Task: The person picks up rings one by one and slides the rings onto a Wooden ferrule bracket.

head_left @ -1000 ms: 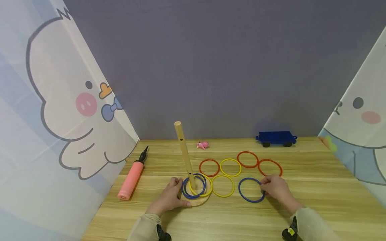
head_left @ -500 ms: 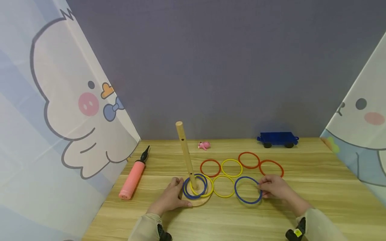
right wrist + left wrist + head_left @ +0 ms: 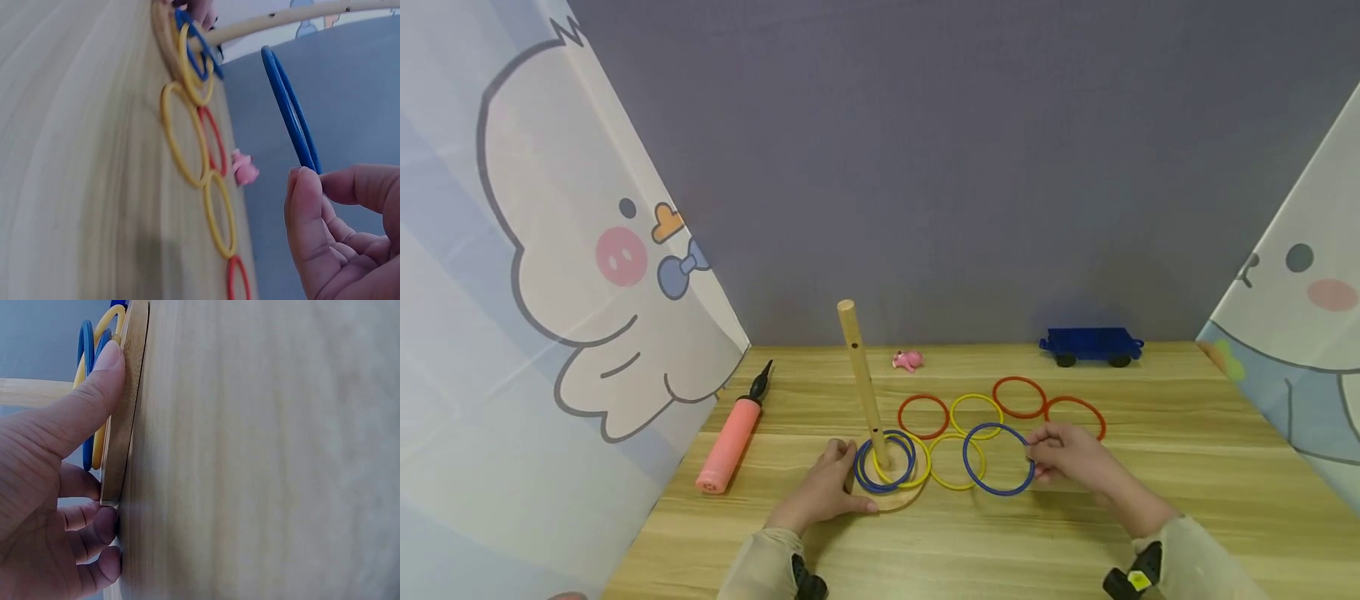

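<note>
My left hand (image 3: 827, 492) grips the round wooden base (image 3: 897, 503) of a ring-toss stand, thumb at the near side and fingers around the left edge. From the base rises a tilted-looking wooden peg (image 3: 863, 375). Two blue rings and one yellow ring (image 3: 929, 462) lie around its foot. In my right hand (image 3: 1075, 458), thumb and finger pinch the right rim of another blue ring (image 3: 1003, 494). The right wrist view shows this blue ring (image 3: 284, 100) raised off the table, apart from the peg.
Right of the stand lie loose rings: a yellow ring (image 3: 955, 488), another yellow ring (image 3: 977, 396) and several red ones. Behind them are a pink toy animal (image 3: 908, 360) and a blue toy wagon (image 3: 1092, 345). A pink hand pump (image 3: 730, 446) lies at the left.
My right hand has lifted the blue ring off the table and moved it left, over the edge of the nearer yellow ring. My left hand stays on the base.
</note>
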The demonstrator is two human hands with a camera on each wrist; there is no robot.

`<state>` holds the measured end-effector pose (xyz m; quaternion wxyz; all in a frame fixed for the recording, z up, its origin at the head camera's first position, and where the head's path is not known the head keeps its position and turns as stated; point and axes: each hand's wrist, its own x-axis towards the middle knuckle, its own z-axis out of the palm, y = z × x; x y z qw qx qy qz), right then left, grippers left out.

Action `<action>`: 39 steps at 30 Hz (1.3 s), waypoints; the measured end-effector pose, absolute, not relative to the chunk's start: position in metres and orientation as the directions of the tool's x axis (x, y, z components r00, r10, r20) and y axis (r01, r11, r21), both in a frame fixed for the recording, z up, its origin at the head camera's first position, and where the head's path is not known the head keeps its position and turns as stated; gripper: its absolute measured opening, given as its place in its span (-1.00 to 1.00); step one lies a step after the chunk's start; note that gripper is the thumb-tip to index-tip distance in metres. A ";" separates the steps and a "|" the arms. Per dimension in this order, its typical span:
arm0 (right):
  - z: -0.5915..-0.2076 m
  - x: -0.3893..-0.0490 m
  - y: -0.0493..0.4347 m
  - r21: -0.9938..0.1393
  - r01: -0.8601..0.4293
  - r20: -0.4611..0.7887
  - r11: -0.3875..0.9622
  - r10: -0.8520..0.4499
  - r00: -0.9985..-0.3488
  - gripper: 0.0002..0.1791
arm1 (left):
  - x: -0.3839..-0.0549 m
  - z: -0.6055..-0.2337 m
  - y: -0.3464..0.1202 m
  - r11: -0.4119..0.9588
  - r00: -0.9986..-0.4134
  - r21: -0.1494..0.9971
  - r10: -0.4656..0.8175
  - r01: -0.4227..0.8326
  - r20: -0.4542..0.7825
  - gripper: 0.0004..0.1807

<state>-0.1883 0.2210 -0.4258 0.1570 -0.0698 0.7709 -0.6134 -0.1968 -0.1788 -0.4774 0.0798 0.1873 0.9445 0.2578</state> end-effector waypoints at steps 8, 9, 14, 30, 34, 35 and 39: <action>-0.406 -0.186 0.208 -0.982 0.048 -0.107 0.183 -0.326 -0.939 -0.67 | -0.198 -0.475 -0.178 0.793 -0.915 0.525 0.399 0.311 -0.060 0.28; -0.404 -0.186 0.206 -0.983 0.045 -0.102 0.176 -0.326 -0.940 -0.67 | -0.198 -0.475 -0.177 0.792 -0.915 0.526 0.399 0.311 -0.059 0.28; -0.394 -0.184 0.200 -0.987 0.041 -0.090 0.157 -0.322 -0.943 -0.67 | -0.199 -0.475 -0.177 0.791 -0.914 0.526 0.401 0.313 -0.058 0.28; -0.366 -0.183 0.178 -0.996 -0.003 -0.022 0.087 -0.283 -0.959 -0.65 | -0.203 -0.476 -0.177 0.795 -0.915 0.510 0.401 0.327 -0.039 0.27; -0.359 -0.183 0.172 -0.998 -0.018 -0.002 0.067 -0.290 -0.957 -0.66 | -0.201 -0.476 -0.178 0.794 -0.914 0.515 0.403 0.323 -0.048 0.28; -0.357 -0.183 0.170 -0.998 -0.020 0.002 0.061 -0.291 -0.957 -0.66 | -0.201 -0.476 -0.178 0.795 -0.913 0.515 0.404 0.322 -0.051 0.28; -0.348 -0.185 0.161 -0.999 -0.037 0.024 0.036 -0.306 -0.952 -0.67 | -0.198 -0.478 -0.180 0.798 -0.916 0.510 0.399 0.320 -0.051 0.27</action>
